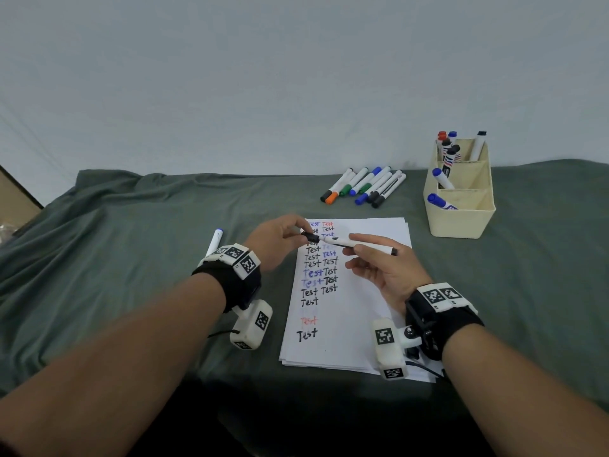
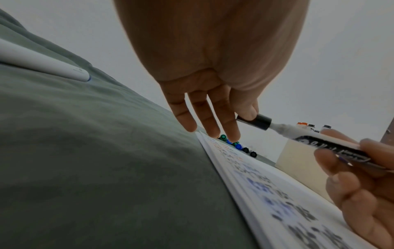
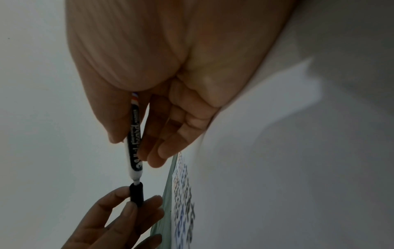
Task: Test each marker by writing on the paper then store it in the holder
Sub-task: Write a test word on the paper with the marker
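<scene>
Between my two hands above the paper [image 1: 349,311], black marker [image 1: 359,244] pinched in my right hand [image 1: 382,268] fingers, its cap [image 1: 311,237] gripped by my left hand [image 1: 280,239] fingers, holder [image 1: 461,206] beyond my right.

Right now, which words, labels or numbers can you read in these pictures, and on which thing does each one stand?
"Test": handwritten many times in black, blue and red on the paper.
Held marker: black label with white print, too blurred to read.
Markers in the holder: labels too small to read.
Wrist cameras: square black-and-white code tags, no words.
</scene>
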